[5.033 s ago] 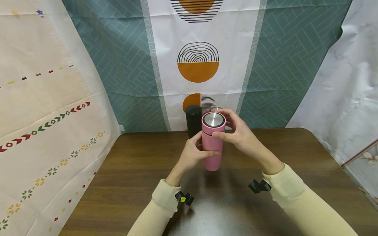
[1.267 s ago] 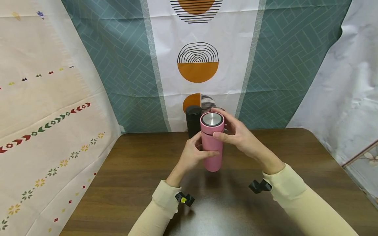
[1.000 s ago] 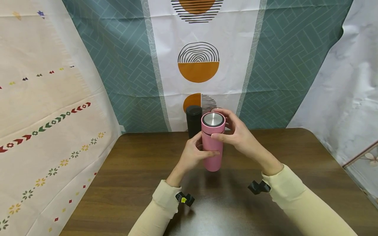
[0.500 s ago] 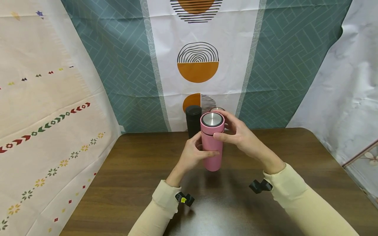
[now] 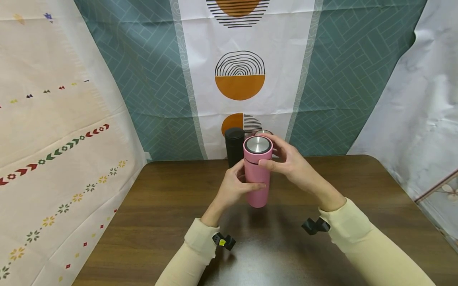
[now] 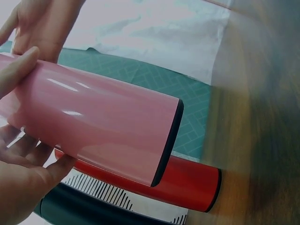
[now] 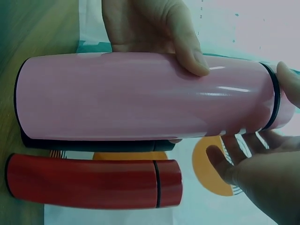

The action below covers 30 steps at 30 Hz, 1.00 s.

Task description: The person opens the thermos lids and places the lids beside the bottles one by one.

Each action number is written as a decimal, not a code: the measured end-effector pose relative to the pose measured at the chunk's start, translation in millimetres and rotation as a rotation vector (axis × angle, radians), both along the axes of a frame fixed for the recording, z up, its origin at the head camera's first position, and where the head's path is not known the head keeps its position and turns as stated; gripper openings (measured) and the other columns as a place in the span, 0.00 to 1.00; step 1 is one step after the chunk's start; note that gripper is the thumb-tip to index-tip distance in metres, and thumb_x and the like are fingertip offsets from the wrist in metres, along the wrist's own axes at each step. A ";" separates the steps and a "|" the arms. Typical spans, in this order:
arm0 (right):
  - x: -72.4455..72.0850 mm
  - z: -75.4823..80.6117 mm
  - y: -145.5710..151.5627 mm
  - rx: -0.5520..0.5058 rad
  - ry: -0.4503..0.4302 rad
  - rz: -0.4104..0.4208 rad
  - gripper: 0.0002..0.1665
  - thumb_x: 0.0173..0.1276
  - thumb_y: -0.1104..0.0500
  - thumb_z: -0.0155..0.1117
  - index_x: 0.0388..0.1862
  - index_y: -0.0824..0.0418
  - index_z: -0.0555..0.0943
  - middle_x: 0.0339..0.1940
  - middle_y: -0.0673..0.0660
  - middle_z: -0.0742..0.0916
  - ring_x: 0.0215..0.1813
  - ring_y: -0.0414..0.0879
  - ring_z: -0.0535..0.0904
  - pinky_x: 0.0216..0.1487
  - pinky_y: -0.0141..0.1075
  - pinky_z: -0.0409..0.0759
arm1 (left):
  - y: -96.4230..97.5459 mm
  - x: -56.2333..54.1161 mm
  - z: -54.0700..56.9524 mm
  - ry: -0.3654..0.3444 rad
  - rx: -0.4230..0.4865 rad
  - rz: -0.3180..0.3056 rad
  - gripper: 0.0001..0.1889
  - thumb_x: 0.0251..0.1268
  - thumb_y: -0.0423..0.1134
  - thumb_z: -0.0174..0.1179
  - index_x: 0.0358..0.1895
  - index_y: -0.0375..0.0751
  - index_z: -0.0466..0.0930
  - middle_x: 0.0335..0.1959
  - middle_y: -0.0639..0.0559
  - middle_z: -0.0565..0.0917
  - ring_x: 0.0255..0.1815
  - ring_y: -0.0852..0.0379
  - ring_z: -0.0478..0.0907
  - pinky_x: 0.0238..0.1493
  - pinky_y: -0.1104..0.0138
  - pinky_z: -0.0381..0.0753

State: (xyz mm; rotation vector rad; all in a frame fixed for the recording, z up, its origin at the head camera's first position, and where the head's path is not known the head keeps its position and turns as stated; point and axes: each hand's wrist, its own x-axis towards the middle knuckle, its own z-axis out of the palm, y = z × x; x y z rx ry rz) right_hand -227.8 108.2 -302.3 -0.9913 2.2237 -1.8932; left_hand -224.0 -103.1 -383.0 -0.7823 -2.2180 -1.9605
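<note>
A pink thermos bottle [image 5: 257, 174] with a steel-topped lid [image 5: 258, 145] is held upright above the table. My left hand [image 5: 230, 186] grips its body around the middle, thumb across the front. Higher up, my right hand [image 5: 290, 161] has its thumb near the black seam and its fingers curled behind the lid. In the right wrist view, the right hand [image 7: 262, 173] reaches round the lid end of the bottle [image 7: 140, 96]. The left wrist view shows the bottle's dark base [image 6: 169, 145] apart from the tabletop.
Behind the pink bottle a black bottle [image 5: 234, 145] stands at the table's back. Beside it is a red bottle [image 7: 89, 183], mostly hidden in the head view. The brown wooden table [image 5: 161, 222] meets a patterned cloth [image 5: 239, 131] at the back.
Both hands keep their hold on the pink bottle in nearly the same place. Over the last second the bottle and right hand have shifted only slightly.
</note>
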 end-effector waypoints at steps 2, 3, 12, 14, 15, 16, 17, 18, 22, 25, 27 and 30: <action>-0.3 0.3 1.2 -0.005 -0.010 0.027 0.42 0.72 0.56 0.69 0.82 0.51 0.64 0.75 0.52 0.74 0.72 0.53 0.72 0.65 0.39 0.77 | 0.2 0.6 1.0 -0.007 0.003 -0.002 0.34 0.58 0.38 0.76 0.69 0.49 0.75 0.59 0.50 0.83 0.52 0.48 0.84 0.56 0.54 0.84; -0.5 0.5 1.4 -0.008 -0.015 0.036 0.42 0.73 0.56 0.69 0.82 0.52 0.63 0.76 0.52 0.73 0.72 0.54 0.72 0.65 0.39 0.77 | 0.1 0.6 1.1 -0.011 0.002 -0.003 0.34 0.58 0.38 0.76 0.69 0.50 0.75 0.59 0.50 0.84 0.52 0.48 0.84 0.56 0.54 0.84; -1.0 0.1 -1.3 0.014 0.007 -0.018 0.46 0.69 0.56 0.72 0.82 0.49 0.62 0.73 0.52 0.74 0.72 0.53 0.72 0.67 0.54 0.75 | -0.5 1.0 1.2 -0.020 0.011 -0.004 0.34 0.59 0.37 0.76 0.69 0.49 0.75 0.59 0.50 0.84 0.52 0.48 0.84 0.56 0.54 0.84; -1.4 0.0 -1.5 0.005 0.018 -0.039 0.45 0.68 0.57 0.73 0.80 0.50 0.64 0.72 0.53 0.74 0.70 0.54 0.74 0.66 0.52 0.76 | -0.4 0.6 0.8 -0.018 0.012 -0.005 0.33 0.59 0.37 0.75 0.69 0.49 0.75 0.59 0.49 0.84 0.52 0.48 0.84 0.56 0.54 0.84; -1.4 -0.1 -1.4 -0.003 0.020 -0.044 0.44 0.68 0.58 0.73 0.79 0.51 0.64 0.71 0.54 0.75 0.69 0.55 0.75 0.65 0.51 0.77 | -0.3 0.4 0.7 -0.017 0.010 -0.006 0.33 0.59 0.37 0.75 0.69 0.49 0.75 0.59 0.50 0.83 0.53 0.48 0.84 0.56 0.54 0.84; -1.5 -0.2 -1.2 -0.009 0.021 -0.045 0.43 0.68 0.59 0.73 0.78 0.52 0.65 0.70 0.54 0.75 0.68 0.55 0.76 0.64 0.48 0.78 | -0.2 0.3 0.6 -0.016 0.009 -0.007 0.33 0.59 0.37 0.75 0.69 0.49 0.75 0.59 0.50 0.84 0.52 0.48 0.84 0.56 0.54 0.84; -1.5 -0.3 -1.0 -0.015 0.021 -0.045 0.42 0.68 0.59 0.73 0.78 0.53 0.66 0.70 0.55 0.76 0.67 0.55 0.76 0.63 0.46 0.79 | -0.1 0.2 0.6 -0.015 0.009 -0.008 0.33 0.59 0.37 0.75 0.69 0.49 0.75 0.59 0.50 0.84 0.52 0.48 0.84 0.56 0.54 0.84; -1.4 -0.1 -0.5 -0.020 0.021 -0.043 0.42 0.68 0.59 0.73 0.78 0.53 0.66 0.70 0.55 0.76 0.66 0.55 0.77 0.61 0.43 0.80 | 0.0 0.0 0.6 -0.013 0.009 -0.010 0.33 0.59 0.37 0.75 0.69 0.50 0.75 0.59 0.50 0.84 0.52 0.48 0.84 0.56 0.54 0.84; -1.5 0.4 1.5 -0.030 0.004 0.011 0.41 0.71 0.58 0.70 0.80 0.54 0.66 0.73 0.54 0.75 0.69 0.54 0.74 0.61 0.38 0.80 | 0.1 -0.8 0.8 -0.010 0.013 -0.013 0.33 0.58 0.36 0.75 0.69 0.50 0.75 0.58 0.50 0.84 0.52 0.49 0.84 0.56 0.54 0.84; -1.4 1.8 2.5 -0.034 -0.012 0.048 0.41 0.74 0.57 0.67 0.83 0.53 0.63 0.76 0.53 0.74 0.72 0.54 0.71 0.64 0.39 0.79 | 0.0 -1.2 0.6 -0.012 0.021 -0.011 0.33 0.58 0.36 0.76 0.69 0.49 0.75 0.58 0.49 0.84 0.53 0.49 0.84 0.56 0.55 0.84; -1.1 2.6 2.4 -0.027 -0.017 0.054 0.42 0.74 0.58 0.66 0.83 0.52 0.62 0.76 0.53 0.73 0.73 0.53 0.71 0.65 0.40 0.78 | -0.2 -1.4 0.4 -0.017 0.027 -0.010 0.34 0.58 0.36 0.76 0.69 0.49 0.75 0.58 0.49 0.84 0.53 0.48 0.85 0.56 0.55 0.84; -0.4 2.7 1.3 -0.009 -0.017 0.040 0.44 0.72 0.58 0.67 0.83 0.51 0.62 0.76 0.52 0.73 0.73 0.53 0.71 0.65 0.42 0.78 | -0.6 -1.1 0.0 -0.020 0.029 -0.011 0.34 0.58 0.36 0.76 0.70 0.49 0.75 0.59 0.49 0.84 0.53 0.48 0.84 0.57 0.55 0.84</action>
